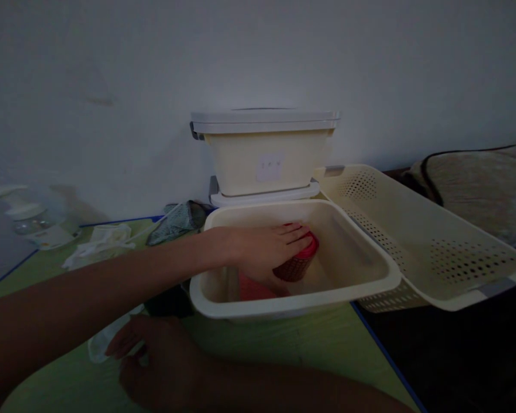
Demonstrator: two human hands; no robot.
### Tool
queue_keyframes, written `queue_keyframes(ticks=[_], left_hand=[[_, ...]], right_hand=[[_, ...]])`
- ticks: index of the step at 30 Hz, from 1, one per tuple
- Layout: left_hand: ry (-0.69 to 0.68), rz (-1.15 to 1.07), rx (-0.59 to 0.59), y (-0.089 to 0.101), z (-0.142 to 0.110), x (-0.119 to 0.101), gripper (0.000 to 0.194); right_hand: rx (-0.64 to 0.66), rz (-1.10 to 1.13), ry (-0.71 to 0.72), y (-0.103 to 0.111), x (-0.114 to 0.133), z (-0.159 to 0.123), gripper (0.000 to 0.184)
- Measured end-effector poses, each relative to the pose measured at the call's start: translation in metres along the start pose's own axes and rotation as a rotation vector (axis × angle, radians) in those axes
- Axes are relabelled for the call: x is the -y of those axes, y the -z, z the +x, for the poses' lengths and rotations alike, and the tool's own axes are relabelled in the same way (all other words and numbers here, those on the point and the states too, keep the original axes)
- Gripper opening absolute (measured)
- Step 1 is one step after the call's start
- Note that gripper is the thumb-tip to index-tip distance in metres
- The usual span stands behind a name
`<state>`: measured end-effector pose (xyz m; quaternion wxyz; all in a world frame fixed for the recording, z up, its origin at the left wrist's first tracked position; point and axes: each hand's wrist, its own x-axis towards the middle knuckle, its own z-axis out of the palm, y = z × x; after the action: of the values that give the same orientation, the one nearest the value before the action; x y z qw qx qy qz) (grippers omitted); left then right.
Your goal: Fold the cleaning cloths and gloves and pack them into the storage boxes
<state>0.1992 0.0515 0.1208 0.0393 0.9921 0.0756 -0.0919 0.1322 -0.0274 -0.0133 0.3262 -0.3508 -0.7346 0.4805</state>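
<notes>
My left hand (275, 252) reaches into a cream plastic basin (292, 304). Its fingers curve over a roll with a red top and a brown patterned side (294, 267), which stands inside the basin. Under the hand, a flat red piece (255, 289) lies on the basin floor, partly hidden. Lower down, my right hand (155, 355) rests low over the green tabletop (258, 344), beneath my left forearm. Its fingers are loosely bent, with a gap to the thumb. They are beside a translucent whitish item (98, 344), whose kind is unclear; whether they touch it I cannot tell.
Behind the basin, a lidded cream box (236, 160) stands on another lid against the wall. To the right is a perforated cream basket (417, 229) past the table edge. At left are a pump bottle (43, 229), crumpled white material (107, 241) and a grey cloth (176, 221).
</notes>
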Motion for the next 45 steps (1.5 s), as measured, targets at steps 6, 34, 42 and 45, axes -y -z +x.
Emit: queue_keyframes(ticks=[6, 34, 42, 45], left_hand=[[-0.037, -0.038, -0.06, -0.008, -0.006, 0.004, 0.078], [0.896, -0.349, -1.107, -0.118, -0.194, -0.011, 0.017], [1.086, -0.42, -1.374, -0.161, -0.208, 0.002, 0.017], [1.058, -0.426, -1.294, -0.16, -0.209, 0.004, 0.018]], right_hand=[[-0.001, 0.006, 0.014, 0.001, 0.001, 0.001, 0.031], [-0.042, 0.22, 0.075, 0.002, 0.004, 0.001, 0.009], [0.003, 0.205, 0.004, 0.005, 0.009, 0.0, 0.013], [0.012, 0.17, -0.009, 0.004, 0.008, -0.001, 0.012]])
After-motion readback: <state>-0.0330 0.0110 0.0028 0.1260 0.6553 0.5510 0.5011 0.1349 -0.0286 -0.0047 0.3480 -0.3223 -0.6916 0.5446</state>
